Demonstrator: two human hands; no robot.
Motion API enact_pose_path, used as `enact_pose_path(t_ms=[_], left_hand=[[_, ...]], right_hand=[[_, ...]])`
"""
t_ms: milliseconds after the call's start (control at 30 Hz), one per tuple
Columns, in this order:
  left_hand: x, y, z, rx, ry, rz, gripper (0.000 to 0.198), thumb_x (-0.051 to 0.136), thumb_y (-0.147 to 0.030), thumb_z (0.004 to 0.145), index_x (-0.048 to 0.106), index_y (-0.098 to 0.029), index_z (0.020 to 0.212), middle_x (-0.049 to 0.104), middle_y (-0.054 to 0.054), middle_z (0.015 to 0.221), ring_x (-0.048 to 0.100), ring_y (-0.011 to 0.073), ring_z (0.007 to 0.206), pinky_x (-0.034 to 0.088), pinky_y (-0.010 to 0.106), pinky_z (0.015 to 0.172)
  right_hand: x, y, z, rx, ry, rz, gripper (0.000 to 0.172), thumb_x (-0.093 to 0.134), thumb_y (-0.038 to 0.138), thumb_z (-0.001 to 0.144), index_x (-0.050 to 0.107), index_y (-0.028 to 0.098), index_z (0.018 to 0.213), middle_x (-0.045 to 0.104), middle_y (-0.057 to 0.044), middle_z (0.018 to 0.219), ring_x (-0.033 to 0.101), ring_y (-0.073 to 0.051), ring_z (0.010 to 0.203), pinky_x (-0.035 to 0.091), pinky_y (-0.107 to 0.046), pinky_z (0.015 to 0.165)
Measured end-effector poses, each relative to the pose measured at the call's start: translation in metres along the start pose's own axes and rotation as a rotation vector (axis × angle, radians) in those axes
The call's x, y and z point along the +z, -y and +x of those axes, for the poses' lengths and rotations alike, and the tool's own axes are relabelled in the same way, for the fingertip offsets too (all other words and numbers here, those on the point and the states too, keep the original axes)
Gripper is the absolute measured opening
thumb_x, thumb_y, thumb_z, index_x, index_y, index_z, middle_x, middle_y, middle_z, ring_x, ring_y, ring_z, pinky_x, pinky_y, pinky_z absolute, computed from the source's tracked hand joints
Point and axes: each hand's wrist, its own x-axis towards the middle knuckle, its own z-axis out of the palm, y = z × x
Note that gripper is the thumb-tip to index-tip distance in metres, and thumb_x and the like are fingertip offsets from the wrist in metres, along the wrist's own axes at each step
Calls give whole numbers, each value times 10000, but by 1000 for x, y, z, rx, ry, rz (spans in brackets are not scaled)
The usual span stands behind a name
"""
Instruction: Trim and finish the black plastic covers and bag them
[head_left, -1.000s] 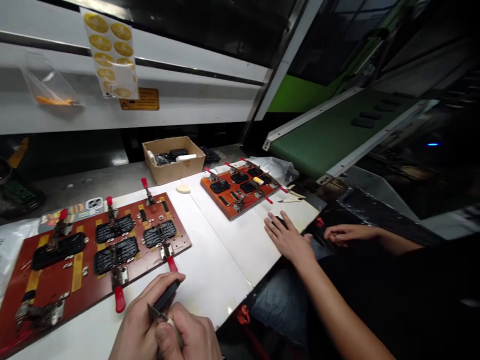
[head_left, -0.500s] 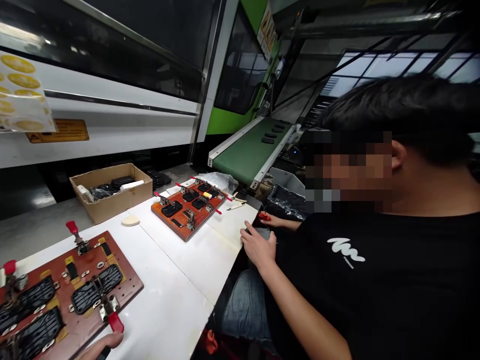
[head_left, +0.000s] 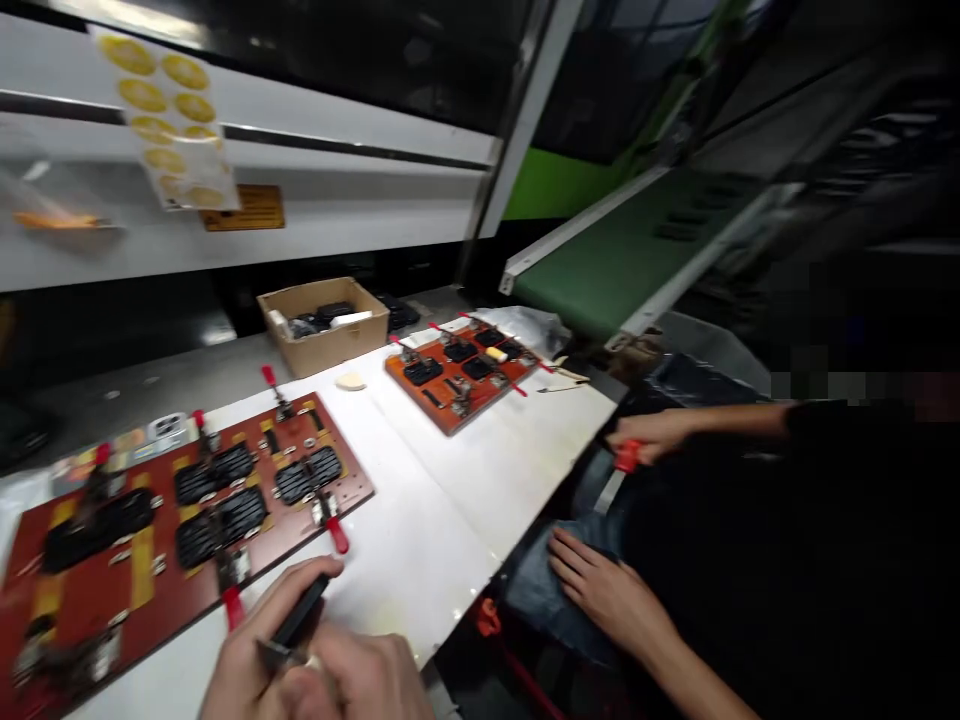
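Pinching black part in left fingers

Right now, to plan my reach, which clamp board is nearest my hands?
The dark red board, right by your left hand and right hand; the smaller orange board sits farther along the white table.

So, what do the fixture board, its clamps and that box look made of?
The board looks like a resin laminate: smooth, semi-gloss reddish-brown sheet, though the look can't settle which resin. The toggle clamp looks like dull steel, with a glossy red grip, probably plastic or rubber. The box looks like cardboard: matte tan, with thin folded walls.
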Motion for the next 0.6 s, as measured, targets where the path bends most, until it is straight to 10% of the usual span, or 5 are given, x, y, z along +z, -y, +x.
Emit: enact_pose_path(t_ms=[167,600], left_hand=[[0,-13,2,-15,-22,64,344,527,-300,940,655,-228,1251,655,92,1347,635,235,1216,529,278,1003],[-3,-17,-4,-93,-81,10,463,470,-135,827,664,-227,1236,649,71,1340,601,226,1220,475,306,1032]], right_hand=[[101,72,-22,-73,455,-90,441,428,613,1001,548,241,797,558,7,653,504,-157,598,288,-250,543],[105,79,-9,-38,494,-129,451,332,575,1043,357,229,754,386,52,634,327,-110,555,186,-270,547]])
